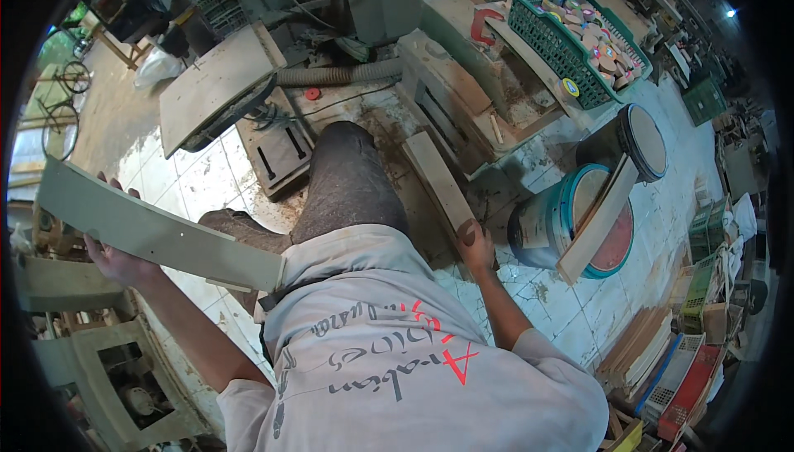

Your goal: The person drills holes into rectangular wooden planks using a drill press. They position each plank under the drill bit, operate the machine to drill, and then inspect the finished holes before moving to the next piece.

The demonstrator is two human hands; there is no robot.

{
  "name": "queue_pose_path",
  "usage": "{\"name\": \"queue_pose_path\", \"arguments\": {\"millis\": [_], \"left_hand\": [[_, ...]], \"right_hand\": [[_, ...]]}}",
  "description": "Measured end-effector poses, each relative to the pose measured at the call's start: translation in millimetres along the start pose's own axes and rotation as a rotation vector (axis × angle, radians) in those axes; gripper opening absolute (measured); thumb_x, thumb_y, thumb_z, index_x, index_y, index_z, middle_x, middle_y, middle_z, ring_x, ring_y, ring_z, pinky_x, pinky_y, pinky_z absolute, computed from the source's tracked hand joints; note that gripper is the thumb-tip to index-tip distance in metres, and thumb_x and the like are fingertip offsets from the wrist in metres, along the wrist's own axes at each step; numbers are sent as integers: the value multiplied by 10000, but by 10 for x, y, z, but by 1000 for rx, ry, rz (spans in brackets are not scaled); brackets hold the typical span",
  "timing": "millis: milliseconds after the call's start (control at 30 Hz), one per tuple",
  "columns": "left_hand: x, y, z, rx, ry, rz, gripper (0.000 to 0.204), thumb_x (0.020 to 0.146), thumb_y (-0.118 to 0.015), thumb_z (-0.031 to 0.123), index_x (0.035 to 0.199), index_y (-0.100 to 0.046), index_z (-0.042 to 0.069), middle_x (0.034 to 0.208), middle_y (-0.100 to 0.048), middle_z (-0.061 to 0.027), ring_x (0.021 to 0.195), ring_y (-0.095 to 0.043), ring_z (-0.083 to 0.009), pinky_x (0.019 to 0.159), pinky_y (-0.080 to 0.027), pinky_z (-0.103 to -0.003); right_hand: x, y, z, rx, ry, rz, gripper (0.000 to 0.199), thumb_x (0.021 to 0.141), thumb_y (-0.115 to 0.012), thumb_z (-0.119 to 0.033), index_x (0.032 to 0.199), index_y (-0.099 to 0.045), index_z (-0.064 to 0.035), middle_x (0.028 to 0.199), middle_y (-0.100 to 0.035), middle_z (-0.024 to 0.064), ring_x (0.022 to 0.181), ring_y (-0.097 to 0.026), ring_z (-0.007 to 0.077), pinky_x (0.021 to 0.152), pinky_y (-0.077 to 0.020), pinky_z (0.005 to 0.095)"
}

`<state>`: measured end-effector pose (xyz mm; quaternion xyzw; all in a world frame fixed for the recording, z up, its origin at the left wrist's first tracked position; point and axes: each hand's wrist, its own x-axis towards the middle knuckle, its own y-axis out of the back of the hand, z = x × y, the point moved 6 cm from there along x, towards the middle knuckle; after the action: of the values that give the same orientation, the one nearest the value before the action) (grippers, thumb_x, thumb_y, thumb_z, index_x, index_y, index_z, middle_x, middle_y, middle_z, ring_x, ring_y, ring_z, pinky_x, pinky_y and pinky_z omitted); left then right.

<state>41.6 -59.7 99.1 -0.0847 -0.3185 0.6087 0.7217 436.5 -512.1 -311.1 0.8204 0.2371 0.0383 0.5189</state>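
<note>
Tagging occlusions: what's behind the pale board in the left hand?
Behind the pale board: the left hand, showing past both long edges, and part of a trousered leg. The hand's middle is covered.

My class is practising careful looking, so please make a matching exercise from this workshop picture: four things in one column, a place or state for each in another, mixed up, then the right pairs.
Column one
1. left hand
2. right hand
3. basket
4. loose board

Column two
A. green, filled with small pieces
B. gripping the near end of a narrow plank
C. lying over a blue-rimmed bucket
D. partly hidden behind a wide board

Right pairs: 1-D, 2-B, 3-A, 4-C
</note>
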Motion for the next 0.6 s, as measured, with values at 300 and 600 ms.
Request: {"name": "queue_pose_path", "arguments": {"millis": [300, 600], "left_hand": [[13, -21, -45, -16, 35, 42, 672, 980, -364, 377, 1541, -209, 42, 1561, -274, -228, 1400, -363, -372, 1108, -369, -523], [96, 294, 24, -59, 30, 72, 659, 991, -398, 375, 1539, -228, 52, 1560, -281, -224, 1399, -378, -356, 1094, -390, -539]], "right_hand": [[691, -47, -448, -29, 10, -13, 1091, 707, -850, -370, 1531, -188, -99, 1474, -367, 185, 1391, -339, 372, 1077, -359, 570], [1999, -439, -1573, -150, -20, -167, 1219, 666, -855, -519, 1533, -139, -48, 1523, -314, 173, 1423, -309, 338, 1098, -349, 599]]}}
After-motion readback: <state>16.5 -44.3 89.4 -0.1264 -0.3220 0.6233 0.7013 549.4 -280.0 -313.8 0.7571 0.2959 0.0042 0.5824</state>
